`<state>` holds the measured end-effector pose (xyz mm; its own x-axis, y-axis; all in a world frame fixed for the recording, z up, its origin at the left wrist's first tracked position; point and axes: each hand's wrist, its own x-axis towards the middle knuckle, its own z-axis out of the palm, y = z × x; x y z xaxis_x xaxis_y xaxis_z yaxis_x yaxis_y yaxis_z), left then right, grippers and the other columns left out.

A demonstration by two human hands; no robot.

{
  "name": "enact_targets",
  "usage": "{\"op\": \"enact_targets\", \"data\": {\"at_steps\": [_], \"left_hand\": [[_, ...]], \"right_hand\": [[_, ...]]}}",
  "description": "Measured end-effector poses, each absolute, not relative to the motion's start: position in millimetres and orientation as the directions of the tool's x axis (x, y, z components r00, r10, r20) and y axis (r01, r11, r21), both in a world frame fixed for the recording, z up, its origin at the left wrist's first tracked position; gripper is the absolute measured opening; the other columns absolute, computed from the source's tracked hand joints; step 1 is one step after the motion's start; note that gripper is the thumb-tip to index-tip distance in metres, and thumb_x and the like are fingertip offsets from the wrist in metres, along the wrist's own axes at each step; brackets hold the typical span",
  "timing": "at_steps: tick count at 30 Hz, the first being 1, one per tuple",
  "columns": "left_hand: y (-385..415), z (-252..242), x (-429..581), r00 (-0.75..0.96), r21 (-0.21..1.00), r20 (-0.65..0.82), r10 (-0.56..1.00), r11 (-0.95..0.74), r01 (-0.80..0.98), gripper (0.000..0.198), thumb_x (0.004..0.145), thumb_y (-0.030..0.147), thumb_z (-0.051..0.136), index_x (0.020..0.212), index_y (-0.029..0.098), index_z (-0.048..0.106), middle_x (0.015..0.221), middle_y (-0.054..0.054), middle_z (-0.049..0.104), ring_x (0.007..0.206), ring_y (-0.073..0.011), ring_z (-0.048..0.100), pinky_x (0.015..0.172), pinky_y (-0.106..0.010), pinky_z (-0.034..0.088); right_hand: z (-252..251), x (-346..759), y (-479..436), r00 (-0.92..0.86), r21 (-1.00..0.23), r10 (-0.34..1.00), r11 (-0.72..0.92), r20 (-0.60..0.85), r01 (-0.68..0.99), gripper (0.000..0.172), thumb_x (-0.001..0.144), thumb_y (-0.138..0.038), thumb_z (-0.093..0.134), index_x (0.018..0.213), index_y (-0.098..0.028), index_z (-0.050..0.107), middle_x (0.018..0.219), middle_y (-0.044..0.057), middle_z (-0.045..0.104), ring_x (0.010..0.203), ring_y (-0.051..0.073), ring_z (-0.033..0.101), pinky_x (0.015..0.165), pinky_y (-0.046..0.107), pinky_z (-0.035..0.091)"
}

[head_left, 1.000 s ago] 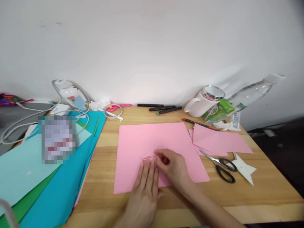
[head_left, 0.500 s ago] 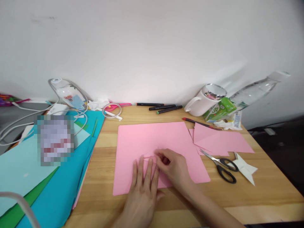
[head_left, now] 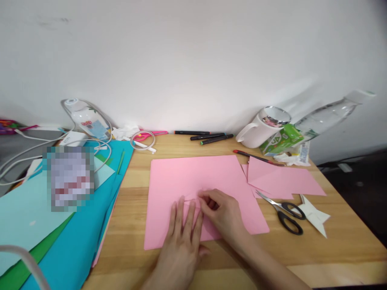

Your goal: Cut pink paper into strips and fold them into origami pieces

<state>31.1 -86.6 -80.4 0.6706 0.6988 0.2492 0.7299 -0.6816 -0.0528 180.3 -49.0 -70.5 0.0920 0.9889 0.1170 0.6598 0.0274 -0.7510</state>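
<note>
A large pink paper sheet lies flat on the wooden desk. My left hand rests flat on its near part, fingers stretched out and slightly spread, pressing on a small folded pink paper piece. My right hand sits just to the right, fingers curled and pinching the edge of that small folded piece. Most of the piece is hidden under both hands.
More pink paper lies at right with black-handled scissors and a white folded paper shape. A white mug, green carton and plastic bottle stand behind. Markers lie by the wall. Blue and green sheets and cables cover the left.
My left hand's fingers have spread apart from being held together. My right hand stays pinching at the same spot. The view has shifted slightly.
</note>
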Motion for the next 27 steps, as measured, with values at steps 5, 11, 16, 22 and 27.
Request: {"op": "enact_targets", "data": {"at_steps": [5,11,16,22,27], "left_hand": [[-85.5,-84.2,30.6,0.676,-0.025,0.241,0.697,-0.692,0.722,0.089,0.052,0.048,0.077,0.126,0.008,0.047,0.14,-0.022,0.035,0.126,-0.049,0.024,0.095,-0.062,0.037],[-83.3,-83.6,28.7,0.691,-0.029,0.232,0.684,-0.706,0.708,0.089,0.051,0.047,0.077,0.126,0.009,0.048,0.139,-0.02,0.037,0.127,-0.0485,0.022,0.094,-0.062,0.037],[-82.0,-82.6,27.5,0.687,-0.058,0.227,0.69,-0.695,0.717,0.083,0.054,0.046,0.077,0.124,0.01,0.05,0.137,-0.019,0.041,0.124,-0.0468,0.031,0.094,-0.059,0.039],[-77.9,-83.7,29.6,0.663,-0.038,0.227,0.714,-0.673,0.738,0.073,0.07,0.058,0.056,0.124,0.011,0.05,0.139,-0.015,0.039,0.124,-0.043,0.033,0.096,-0.056,0.04],[-81.6,-81.9,31.1,0.656,-0.054,0.249,0.713,-0.666,0.744,0.068,0.073,0.046,0.062,0.126,0.008,0.047,0.139,-0.017,0.038,0.126,-0.0431,0.029,0.097,-0.055,0.04]], "right_hand": [[-70.9,180.6,-47.8,0.072,-0.732,0.986,0.061,0.148,0.678,0.015,0.072,-0.014,0.054,0.08,-0.018,0.067,0.064,0.0,0.063,0.052,0.011,0.055,0.053,0.022,0.044],[-70.5,181.3,-46.7,0.057,-0.704,0.986,0.07,0.156,0.707,0.015,0.073,-0.015,0.054,0.081,-0.018,0.066,0.065,0.0,0.064,0.054,0.012,0.057,0.054,0.022,0.043],[-69.9,180.8,-46.5,0.05,-0.703,0.985,0.08,0.162,0.706,0.014,0.074,-0.015,0.053,0.081,-0.018,0.065,0.068,0.001,0.064,0.055,0.012,0.057,0.054,0.022,0.043],[-68.9,180.0,-46.2,0.052,-0.692,0.985,0.077,0.164,0.718,0.013,0.074,-0.015,0.054,0.079,-0.018,0.065,0.067,0.001,0.064,0.054,0.012,0.057,0.053,0.022,0.042],[-69.7,180.5,-45.8,0.049,-0.699,0.985,0.082,0.164,0.71,0.015,0.074,-0.014,0.052,0.08,-0.018,0.065,0.068,0.001,0.064,0.055,0.012,0.057,0.054,0.022,0.043]]}}
